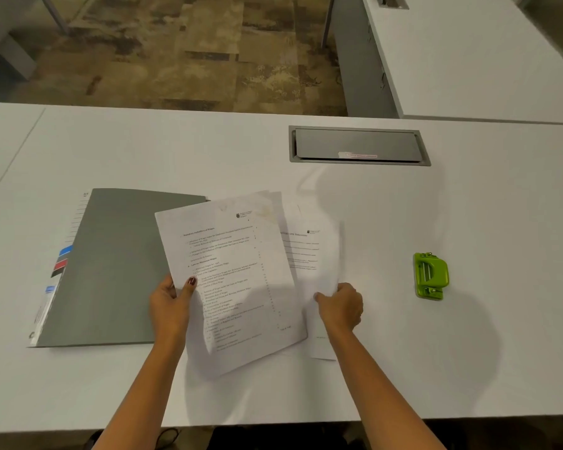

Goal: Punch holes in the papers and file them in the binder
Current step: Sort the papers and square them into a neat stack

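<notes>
On the white surface [403, 352], the left hand [171, 308] pinches a tilted printed white sheet [231, 280] overlapping the closed grey binder [121, 267], while the right hand [340, 308] pinches another sheet's edge [325, 254], the green hole punch [430, 276] well apart.

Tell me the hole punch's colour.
Bright green; the hole punch shows in the head view, right of the papers.

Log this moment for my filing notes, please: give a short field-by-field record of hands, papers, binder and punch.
left hand: grips the tilted top papers at their left edge
right hand: grips a lower sheet at its right edge
binder: grey, closed, flat on the table, left of the papers, coloured tabs at its left side
hole punch: green, untouched, right of the papers
table: white
holes punched: none visible
</notes>
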The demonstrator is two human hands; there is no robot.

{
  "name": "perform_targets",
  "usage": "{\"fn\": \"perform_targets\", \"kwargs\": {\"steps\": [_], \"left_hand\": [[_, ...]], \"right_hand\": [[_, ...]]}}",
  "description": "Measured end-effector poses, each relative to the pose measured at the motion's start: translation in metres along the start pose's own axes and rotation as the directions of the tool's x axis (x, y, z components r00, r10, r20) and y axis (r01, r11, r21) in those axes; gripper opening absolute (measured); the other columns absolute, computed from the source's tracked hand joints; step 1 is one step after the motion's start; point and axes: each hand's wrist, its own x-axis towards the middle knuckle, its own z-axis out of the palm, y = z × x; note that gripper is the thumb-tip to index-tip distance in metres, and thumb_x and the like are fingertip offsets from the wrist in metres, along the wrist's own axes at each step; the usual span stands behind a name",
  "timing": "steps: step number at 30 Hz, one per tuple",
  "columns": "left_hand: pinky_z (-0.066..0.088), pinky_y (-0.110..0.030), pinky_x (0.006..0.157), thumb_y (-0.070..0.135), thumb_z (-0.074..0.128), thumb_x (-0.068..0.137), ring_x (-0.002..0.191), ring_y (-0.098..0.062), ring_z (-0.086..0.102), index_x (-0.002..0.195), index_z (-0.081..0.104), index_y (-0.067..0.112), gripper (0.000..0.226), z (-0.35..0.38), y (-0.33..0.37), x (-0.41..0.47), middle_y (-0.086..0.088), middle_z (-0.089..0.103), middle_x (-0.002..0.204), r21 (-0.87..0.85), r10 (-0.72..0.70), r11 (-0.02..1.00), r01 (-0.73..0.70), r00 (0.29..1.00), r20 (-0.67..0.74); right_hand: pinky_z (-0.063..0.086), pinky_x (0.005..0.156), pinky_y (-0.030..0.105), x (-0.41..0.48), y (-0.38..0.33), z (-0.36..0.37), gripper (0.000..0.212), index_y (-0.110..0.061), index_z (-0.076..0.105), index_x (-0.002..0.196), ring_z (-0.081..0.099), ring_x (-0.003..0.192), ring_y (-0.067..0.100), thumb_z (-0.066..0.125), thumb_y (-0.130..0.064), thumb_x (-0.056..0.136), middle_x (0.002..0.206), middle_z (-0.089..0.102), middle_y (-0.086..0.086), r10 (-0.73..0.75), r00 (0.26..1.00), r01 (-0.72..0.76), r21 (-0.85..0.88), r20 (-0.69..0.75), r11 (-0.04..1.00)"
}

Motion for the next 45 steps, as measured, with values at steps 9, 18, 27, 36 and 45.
{"fn": "perform_targets", "kwargs": {"steps": [9,18,27,36,45], "left_hand": [[0.053,-0.050,0.085,0.021,0.058,0.090,0.095,-0.030,0.063,0.114,0.058,0.019,0.024,0.005,0.000,0.000,-0.006,0.066,0.110,-0.018,-0.019,1.000,0.020,0.999,0.033],[0.052,-0.041,0.088,0.016,0.058,0.091,0.097,-0.022,0.064,0.117,0.058,0.014,0.026,0.012,0.004,-0.002,-0.004,0.067,0.109,-0.096,-0.004,0.995,0.015,0.993,0.119],[0.051,-0.027,0.065,0.005,0.056,0.090,0.073,-0.010,0.064,0.089,0.064,0.010,0.010,0.019,0.013,-0.006,0.004,0.069,0.080,-0.104,0.008,0.994,0.014,0.977,0.211],[0.052,-0.035,0.091,0.013,0.057,0.091,0.107,-0.013,0.064,0.125,0.056,0.022,0.035,0.019,0.017,-0.004,0.005,0.067,0.117,-0.183,0.049,0.983,0.004,0.958,0.283],[0.041,-0.044,0.105,0.054,0.035,0.094,0.122,-0.017,0.051,0.134,0.044,0.032,0.047,0.029,0.014,0.003,0.009,0.055,0.132,-0.189,-0.144,0.964,0.188,0.964,0.223]], "right_hand": [[0.054,0.071,0.028,-0.023,-0.013,-0.076,0.011,-0.009,0.062,0.102,0.063,0.080,0.018,0.059,-0.013,0.092,0.093,0.068,0.004,-0.500,0.762,0.577,0.080,-0.411,0.813],[0.052,0.066,0.015,-0.046,-0.041,-0.108,0.014,-0.021,0.065,0.095,0.067,0.079,0.002,0.071,-0.018,0.083,0.093,0.070,-0.011,-0.480,0.870,0.460,0.532,-0.111,0.711],[0.054,0.083,0.028,-0.027,-0.024,-0.025,0.024,-0.024,0.064,0.108,0.063,0.100,0.013,0.062,-0.037,0.088,0.107,0.068,-0.007,-0.388,0.897,0.255,0.470,0.212,0.845],[0.049,0.086,0.025,-0.009,-0.023,-0.014,0.034,-0.019,0.059,0.121,0.059,0.106,0.014,0.060,-0.033,0.091,0.118,0.063,-0.007,-0.297,0.926,0.144,0.511,0.233,0.848],[0.051,0.078,0.021,-0.013,-0.028,-0.011,0.011,-0.026,0.060,0.093,0.065,0.093,0.012,0.067,-0.023,0.086,0.097,0.069,-0.006,-0.332,0.928,0.197,0.534,0.169,0.822]]}}
